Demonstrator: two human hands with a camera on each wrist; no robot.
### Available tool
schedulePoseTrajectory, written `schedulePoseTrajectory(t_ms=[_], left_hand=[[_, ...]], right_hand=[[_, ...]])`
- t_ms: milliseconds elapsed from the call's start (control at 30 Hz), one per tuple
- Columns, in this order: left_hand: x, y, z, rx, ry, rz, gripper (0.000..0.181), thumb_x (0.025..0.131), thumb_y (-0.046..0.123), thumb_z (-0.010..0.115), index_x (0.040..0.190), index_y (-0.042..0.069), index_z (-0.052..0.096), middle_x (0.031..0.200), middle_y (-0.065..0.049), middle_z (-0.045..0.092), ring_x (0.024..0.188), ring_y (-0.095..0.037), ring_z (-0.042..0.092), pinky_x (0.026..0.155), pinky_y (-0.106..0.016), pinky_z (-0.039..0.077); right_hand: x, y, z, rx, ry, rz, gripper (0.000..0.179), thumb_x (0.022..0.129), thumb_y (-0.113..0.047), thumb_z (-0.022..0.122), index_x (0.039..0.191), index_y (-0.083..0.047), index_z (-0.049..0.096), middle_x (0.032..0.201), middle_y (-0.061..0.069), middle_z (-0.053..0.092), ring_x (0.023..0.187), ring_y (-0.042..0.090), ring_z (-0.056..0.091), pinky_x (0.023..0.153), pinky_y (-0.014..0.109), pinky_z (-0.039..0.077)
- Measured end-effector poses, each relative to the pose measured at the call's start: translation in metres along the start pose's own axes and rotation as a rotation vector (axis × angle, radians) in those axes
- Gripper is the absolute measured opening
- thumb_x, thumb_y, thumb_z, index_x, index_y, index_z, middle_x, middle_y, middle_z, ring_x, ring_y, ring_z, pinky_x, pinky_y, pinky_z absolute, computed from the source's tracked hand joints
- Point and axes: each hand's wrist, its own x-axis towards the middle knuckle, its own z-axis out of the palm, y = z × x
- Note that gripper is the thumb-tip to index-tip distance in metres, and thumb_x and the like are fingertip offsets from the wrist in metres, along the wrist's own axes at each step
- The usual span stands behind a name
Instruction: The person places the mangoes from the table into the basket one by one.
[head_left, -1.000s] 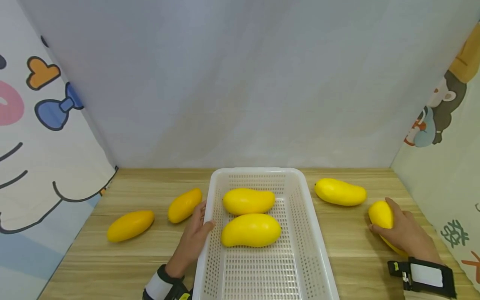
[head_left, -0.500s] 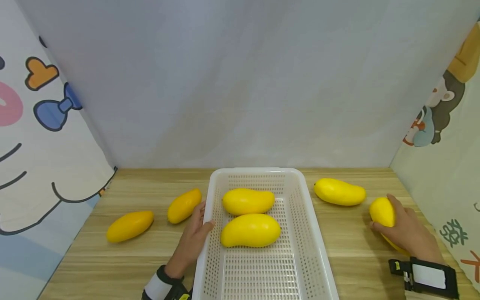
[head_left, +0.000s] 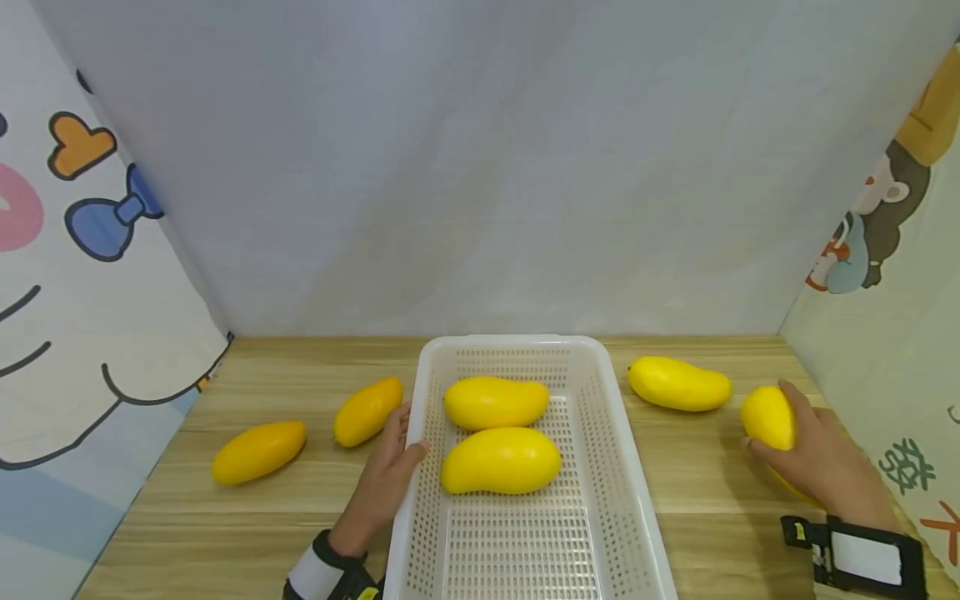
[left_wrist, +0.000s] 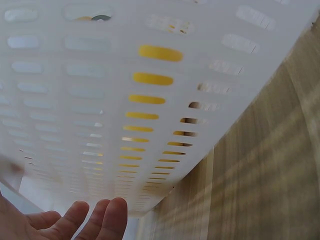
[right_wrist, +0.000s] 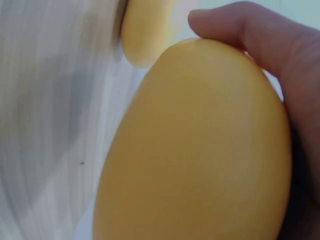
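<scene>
A white perforated plastic basket (head_left: 637, 500) stands in the middle of the wooden table, with two yellow mangoes lying crosswise in it, a far mango (head_left: 497, 403) and a near mango (head_left: 501, 461). My left hand (head_left: 386, 475) holds the basket's left rim, thumb over the edge and fingers (left_wrist: 115, 220) along the outer wall. To the right of the basket, my right hand (head_left: 821, 458) grips another mango (head_left: 768, 417) between thumb and fingers. That mango (right_wrist: 195, 150) fills much of the right wrist view, and the palm side of its body is hidden by the hand.
Right of the basket, near its far corner, lies a yellow mango (head_left: 678, 384). Two deeper-yellow mangoes lie on the left: one mango (head_left: 369, 412) close to the left hand, the other mango (head_left: 259, 452) farther left. A pale cloth wall (head_left: 510, 167) closes off the back.
My right hand has shifted slightly right and up in the head view, with the gripped mango in it. The left hand and the basket stay where they were.
</scene>
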Motion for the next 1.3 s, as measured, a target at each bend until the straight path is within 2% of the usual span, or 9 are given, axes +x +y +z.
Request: schedulePoseTrajectory(t_ms=[200, 400, 667, 1000, 1300], left_hand=[[-0.001, 0.000, 0.000, -0.006, 0.000, -0.003, 0.057, 0.104, 0.003, 0.040, 0.157, 0.004, 0.017, 0.153, -0.026, 0.035, 0.130, -0.046, 0.047, 0.097, -0.053, 0.051], [-0.001, 0.000, 0.000, -0.003, 0.005, -0.009, 0.057, 0.104, 0.004, 0.040, 0.157, 0.005, 0.018, 0.152, -0.025, 0.036, 0.128, -0.045, 0.048, 0.096, -0.051, 0.052], [-0.001, 0.000, 0.000, -0.010, 0.014, -0.019, 0.058, 0.104, 0.005, 0.042, 0.157, 0.006, 0.020, 0.152, -0.023, 0.037, 0.128, -0.044, 0.049, 0.095, -0.051, 0.052], [-0.001, 0.002, 0.000, -0.001, 0.008, -0.004, 0.057, 0.104, 0.005, 0.042, 0.157, 0.006, 0.020, 0.152, -0.023, 0.037, 0.129, -0.043, 0.048, 0.098, -0.052, 0.051], [0.000, 0.001, 0.000, -0.003, 0.002, 0.008, 0.057, 0.104, 0.005, 0.042, 0.157, 0.005, 0.019, 0.152, -0.024, 0.036, 0.131, -0.043, 0.046, 0.100, -0.052, 0.049]], right_hand=[[-0.003, -0.002, -0.003, 0.001, 0.032, -0.051, 0.105, 0.089, -0.042, 0.073, 0.158, 0.004, 0.008, 0.124, 0.048, 0.036, 0.089, 0.050, 0.052, 0.063, 0.056, 0.048], [-0.006, -0.009, -0.007, -0.004, 0.056, -0.039, 0.105, 0.089, -0.040, 0.074, 0.158, 0.004, 0.008, 0.121, 0.048, 0.036, 0.083, 0.048, 0.053, 0.058, 0.050, 0.048], [-0.011, -0.017, -0.014, -0.017, 0.079, -0.030, 0.106, 0.088, -0.040, 0.074, 0.158, 0.004, 0.009, 0.122, 0.049, 0.035, 0.081, 0.048, 0.055, 0.056, 0.050, 0.048], [-0.016, -0.024, -0.019, -0.039, 0.123, -0.052, 0.110, 0.086, -0.041, 0.078, 0.160, 0.000, 0.008, 0.123, 0.049, 0.037, 0.082, 0.051, 0.056, 0.057, 0.056, 0.048], [-0.021, -0.033, -0.022, -0.030, 0.149, -0.058, 0.111, 0.085, -0.039, 0.080, 0.161, -0.003, 0.008, 0.124, 0.048, 0.037, 0.082, 0.050, 0.055, 0.056, 0.054, 0.048]])
